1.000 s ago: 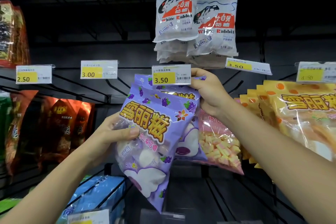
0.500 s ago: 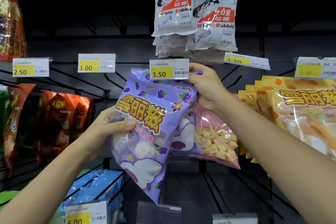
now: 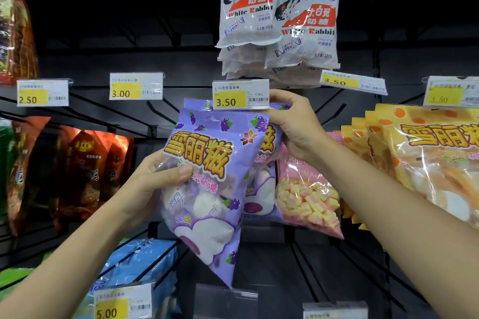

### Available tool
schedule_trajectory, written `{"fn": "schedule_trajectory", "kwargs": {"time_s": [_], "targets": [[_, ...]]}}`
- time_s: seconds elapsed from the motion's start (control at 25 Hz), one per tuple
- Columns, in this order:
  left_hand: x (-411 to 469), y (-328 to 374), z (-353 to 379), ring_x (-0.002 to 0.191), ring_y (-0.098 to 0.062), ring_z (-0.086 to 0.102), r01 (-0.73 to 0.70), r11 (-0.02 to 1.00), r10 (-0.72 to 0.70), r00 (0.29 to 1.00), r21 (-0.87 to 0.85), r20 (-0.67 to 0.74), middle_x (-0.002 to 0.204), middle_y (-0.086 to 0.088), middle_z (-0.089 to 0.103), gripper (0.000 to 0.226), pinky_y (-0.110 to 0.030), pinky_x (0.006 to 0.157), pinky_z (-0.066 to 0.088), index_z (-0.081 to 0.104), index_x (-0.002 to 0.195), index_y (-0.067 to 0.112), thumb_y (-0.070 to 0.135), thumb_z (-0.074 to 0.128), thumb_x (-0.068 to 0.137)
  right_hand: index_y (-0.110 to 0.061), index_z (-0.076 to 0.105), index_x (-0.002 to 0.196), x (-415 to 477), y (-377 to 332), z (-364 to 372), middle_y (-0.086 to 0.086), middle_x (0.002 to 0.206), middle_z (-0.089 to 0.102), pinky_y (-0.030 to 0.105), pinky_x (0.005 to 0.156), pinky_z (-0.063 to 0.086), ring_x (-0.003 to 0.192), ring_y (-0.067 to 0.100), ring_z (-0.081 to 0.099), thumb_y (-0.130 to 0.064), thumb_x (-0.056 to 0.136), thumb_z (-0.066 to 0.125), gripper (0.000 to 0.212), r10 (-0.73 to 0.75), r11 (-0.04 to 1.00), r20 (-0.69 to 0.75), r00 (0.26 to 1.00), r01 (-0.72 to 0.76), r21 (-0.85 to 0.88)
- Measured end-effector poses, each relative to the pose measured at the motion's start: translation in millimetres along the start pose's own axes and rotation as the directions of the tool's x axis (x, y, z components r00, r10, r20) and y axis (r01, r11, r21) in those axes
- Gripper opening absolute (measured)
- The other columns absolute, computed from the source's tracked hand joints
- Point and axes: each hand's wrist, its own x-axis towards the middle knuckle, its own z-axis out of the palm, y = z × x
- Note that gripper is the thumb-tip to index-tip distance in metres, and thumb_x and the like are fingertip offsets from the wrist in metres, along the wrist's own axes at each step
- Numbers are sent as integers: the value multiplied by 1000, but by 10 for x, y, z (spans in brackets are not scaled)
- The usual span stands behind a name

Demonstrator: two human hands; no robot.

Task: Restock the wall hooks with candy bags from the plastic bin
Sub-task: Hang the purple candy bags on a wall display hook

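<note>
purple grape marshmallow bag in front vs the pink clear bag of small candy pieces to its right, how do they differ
The purple grape marshmallow bag is gripped by the left hand and tilted; the pink clear bag of small candy pieces hangs untouched. The purple bag shows a few large white marshmallows, the pink bag many small pink-and-yellow pieces. The purple bag sits in front, the pink one further back. Both have see-through windows.

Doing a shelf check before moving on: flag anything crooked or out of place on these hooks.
The front purple bag hangs tilted, its bottom swung left, gripped by the left hand while the right hand pinches its top at the hook. The 3.50 tag under the White Rabbit bags sits slanted. Nothing looks torn or spilled.
</note>
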Motion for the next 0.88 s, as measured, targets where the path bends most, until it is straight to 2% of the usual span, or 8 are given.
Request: {"fn": "schedule_trajectory", "kwargs": {"time_s": [0.12,0.32,0.52,0.72,0.88], "targets": [[19,7,-11,78,-24,75,-3,1000,2,1000,-9,-18,90,-11,78,37,-28,66,59,70,99,5,6,72,61,-19,72,76,79,16,41,-6,67,75,27,63,60,63,11,69,9,69,74,29,-16,1000,-42,999,16,16],[-12,-6,-9,75,-22,76,5,1000,-6,999,-12,-36,86,-10,79,33,-27,64,59,72,93,8,18,71,61,-19,73,79,76,73,43,-6,71,75,30,69,60,69,15,69,8,70,74,28,-17,1000,-47,999,17,-11],[29,32,-7,77,-23,76,-7,1000,7,1000,-5,-16,88,-10,79,35,-27,66,59,69,97,2,18,69,65,-17,73,70,143,20,27,-3,64,74,28,60,60,60,13,70,6,70,76,23,-4,1000,-43,999,5,7],[-24,-61,-7,80,-22,76,33,999,-33,999,-10,-23,91,-9,79,32,-27,67,59,75,94,13,20,70,64,-17,75,78,110,123,-8,-3,72,76,30,69,61,71,16,72,0,72,77,18,12,997,-17,1000,-14,-69],[-32,-123,-10,82,-25,75,66,998,-66,998,-1,-25,94,-12,78,33,-29,69,59,74,96,10,20,71,65,-18,75,83,89,195,-35,1,86,76,34,79,59,85,20,71,-3,74,76,18,6,994,-17,1000,-8,-114]]}}
